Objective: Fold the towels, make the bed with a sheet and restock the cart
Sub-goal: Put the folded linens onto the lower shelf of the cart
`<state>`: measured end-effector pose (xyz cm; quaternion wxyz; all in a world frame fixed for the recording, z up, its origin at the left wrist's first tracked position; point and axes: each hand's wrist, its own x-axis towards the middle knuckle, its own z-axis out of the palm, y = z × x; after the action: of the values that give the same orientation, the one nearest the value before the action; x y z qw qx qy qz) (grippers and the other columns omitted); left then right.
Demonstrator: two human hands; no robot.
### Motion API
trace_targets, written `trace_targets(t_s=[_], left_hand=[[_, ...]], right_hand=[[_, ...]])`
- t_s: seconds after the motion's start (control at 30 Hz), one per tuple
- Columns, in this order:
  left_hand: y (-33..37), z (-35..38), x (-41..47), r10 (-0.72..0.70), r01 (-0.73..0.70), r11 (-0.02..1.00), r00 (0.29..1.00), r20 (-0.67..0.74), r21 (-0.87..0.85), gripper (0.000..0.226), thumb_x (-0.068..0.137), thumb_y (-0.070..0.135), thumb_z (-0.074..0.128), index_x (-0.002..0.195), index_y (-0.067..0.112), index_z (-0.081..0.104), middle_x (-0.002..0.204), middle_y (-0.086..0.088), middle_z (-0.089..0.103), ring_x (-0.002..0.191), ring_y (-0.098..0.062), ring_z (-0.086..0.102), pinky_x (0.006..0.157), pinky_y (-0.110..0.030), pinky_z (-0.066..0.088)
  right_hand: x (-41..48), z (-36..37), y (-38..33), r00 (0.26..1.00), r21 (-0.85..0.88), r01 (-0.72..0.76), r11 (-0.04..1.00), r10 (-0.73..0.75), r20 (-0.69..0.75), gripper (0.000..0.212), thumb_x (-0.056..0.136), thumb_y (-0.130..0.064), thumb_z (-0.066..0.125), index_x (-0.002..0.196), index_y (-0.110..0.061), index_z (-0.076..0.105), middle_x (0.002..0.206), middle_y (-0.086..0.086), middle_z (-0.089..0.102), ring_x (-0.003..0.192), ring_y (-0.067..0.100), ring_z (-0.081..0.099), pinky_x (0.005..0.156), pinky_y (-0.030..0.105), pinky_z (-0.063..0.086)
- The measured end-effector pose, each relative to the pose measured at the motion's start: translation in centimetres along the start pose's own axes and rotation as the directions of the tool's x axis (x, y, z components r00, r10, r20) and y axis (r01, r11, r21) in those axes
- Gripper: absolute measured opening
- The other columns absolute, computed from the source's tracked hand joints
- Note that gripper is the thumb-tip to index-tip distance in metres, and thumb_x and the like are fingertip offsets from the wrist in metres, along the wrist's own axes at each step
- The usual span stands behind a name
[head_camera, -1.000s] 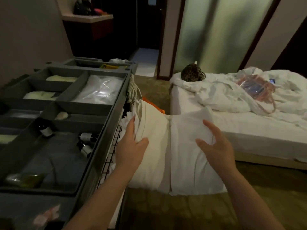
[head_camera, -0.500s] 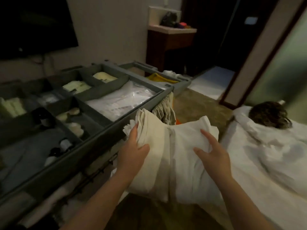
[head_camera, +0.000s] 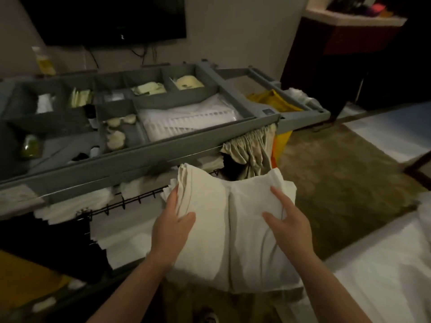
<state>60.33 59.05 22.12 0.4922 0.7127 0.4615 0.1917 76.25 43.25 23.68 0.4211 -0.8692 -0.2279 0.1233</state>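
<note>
**Both hands on a stack of folded linen beside the cart**

Both forearms reach forward from the bottom of the view, bare and roughly parallel, with the wrists nearly straight. The left hand takes the left edge of the folded linen. Its thumb hooks over the top face while its fingers run straight along the side, so the edge is gripped between them. The right hand lies on the top face of the right half. Its forefinger is stretched forward and its thumb is splayed toward the middle crease, both pressing the cloth. Its other fingers pass over the far side and cannot be seen.

The linen is white, several layers thick, and folded in two thick halves with a seam running between the hands. Its lower end hangs below the wrists.

Just ahead of the fingertips and to the left of the left hand stands the cart. Its grey top tray is split into compartments holding small pale items and a pile of white packets. Under the tray, level with the left hand, a black wire shelf carries more white cloth. A gathered beige curtain hangs beyond the right hand's fingertips, with a yellow bag farther off. To the right of the right forearm lies the white bed, and the carpet shows beyond it.
</note>
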Motion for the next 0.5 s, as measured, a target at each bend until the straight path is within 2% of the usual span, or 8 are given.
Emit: trace_targets(t_s=[0.13, 0.23, 0.27, 0.33, 0.43, 0.5], left_hand=[[-0.4, 2.1, -1.3, -0.025, 0.018, 0.992, 0.999, -0.049, -0.125, 0.072, 0.085, 0.028, 0.057, 0.147, 0.036, 0.021, 0.119, 0.007, 0.051, 0.098, -0.014, 0.052, 0.081, -0.030, 0.043], [-0.4, 2.0, -3.9, -0.049, 0.030, 0.987, 0.992, -0.113, -0.161, 0.078, 0.075, 0.036, 0.052, 0.147, 0.033, 0.023, 0.107, 0.013, 0.051, 0.090, -0.009, 0.053, 0.072, -0.025, 0.042], [-0.4, 2.0, -4.6, -0.056, 0.034, 0.987, 0.988, -0.142, -0.159, 0.074, 0.080, 0.033, 0.056, 0.147, 0.030, 0.025, 0.107, 0.013, 0.051, 0.092, -0.010, 0.053, 0.073, -0.026, 0.042], [-1.6, 2.0, -6.6, -0.104, 0.068, 0.982, 0.972, -0.208, -0.175, 0.066, 0.089, 0.023, 0.060, 0.146, 0.030, 0.028, 0.116, 0.010, 0.050, 0.104, -0.016, 0.051, 0.083, -0.030, 0.041], [-3.9, 1.3, -10.7, -0.201, 0.125, 0.955, 0.939, -0.279, -0.267, 0.069, 0.083, 0.029, 0.067, 0.142, 0.037, 0.032, 0.124, 0.008, 0.053, 0.113, -0.020, 0.052, 0.097, -0.045, 0.044], [-4.9, 0.6, -13.2, -0.268, 0.171, 0.932, 0.918, -0.291, -0.319, 0.068, 0.085, 0.028, 0.068, 0.142, 0.035, 0.033, 0.127, 0.004, 0.052, 0.115, -0.024, 0.052, 0.098, -0.050, 0.043]], right_hand=[[1.5, -1.5, 1.8, 0.999, 0.030, 0.051, 0.998, -0.051, 0.014, 0.059, 0.087, -0.014, 0.066, 0.138, -0.036, 0.045, 0.114, -0.016, 0.047, 0.098, 0.007, 0.052, 0.083, 0.025, 0.044], [1.1, -2.1, 2.3, 0.990, 0.033, 0.101, 0.994, -0.103, 0.092, 0.058, 0.087, -0.014, 0.066, 0.138, -0.033, 0.045, 0.105, -0.015, 0.047, 0.083, 0.001, 0.051, 0.076, 0.021, 0.043], [1.0, -2.2, 2.5, 0.984, 0.042, 0.119, 0.992, -0.124, 0.125, 0.059, 0.088, -0.014, 0.065, 0.139, -0.034, 0.044, 0.103, -0.016, 0.046, 0.079, 0.000, 0.052, 0.071, 0.017, 0.042], [0.7, -2.6, 3.0, 0.966, 0.071, 0.139, 0.988, -0.151, 0.212, 0.059, 0.089, -0.016, 0.064, 0.140, -0.034, 0.042, 0.108, -0.016, 0.045, 0.087, 0.001, 0.055, 0.067, 0.012, 0.040], [-0.3, -2.8, 3.7, 0.926, 0.111, 0.146, 0.983, -0.175, 0.333, 0.061, 0.091, -0.018, 0.062, 0.143, -0.036, 0.038, 0.124, -0.008, 0.049, 0.107, 0.016, 0.053, 0.081, 0.021, 0.040], [-1.5, -2.7, 4.3, 0.901, 0.116, 0.141, 0.983, -0.176, 0.396, 0.062, 0.091, -0.019, 0.061, 0.145, -0.037, 0.035, 0.127, 0.003, 0.053, 0.111, 0.024, 0.053, 0.087, 0.032, 0.045]])
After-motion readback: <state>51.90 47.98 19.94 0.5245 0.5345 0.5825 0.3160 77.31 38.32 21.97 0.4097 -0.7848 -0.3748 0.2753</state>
